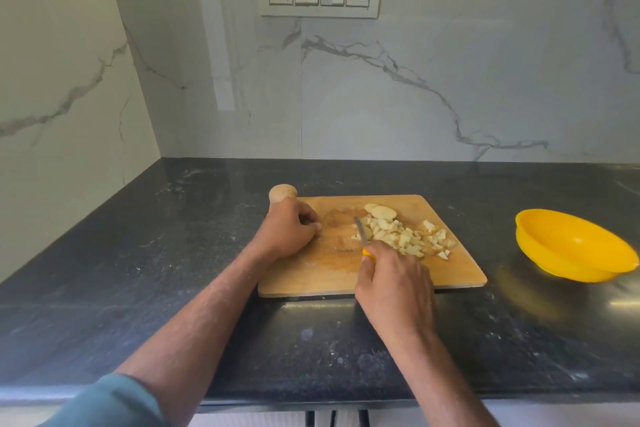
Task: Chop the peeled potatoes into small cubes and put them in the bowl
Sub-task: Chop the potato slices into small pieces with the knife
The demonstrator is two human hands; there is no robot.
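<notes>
One head-worn wide-angle view looks forward and down, close over the dark table (173,253), facing the marble wall (450,80).
</notes>
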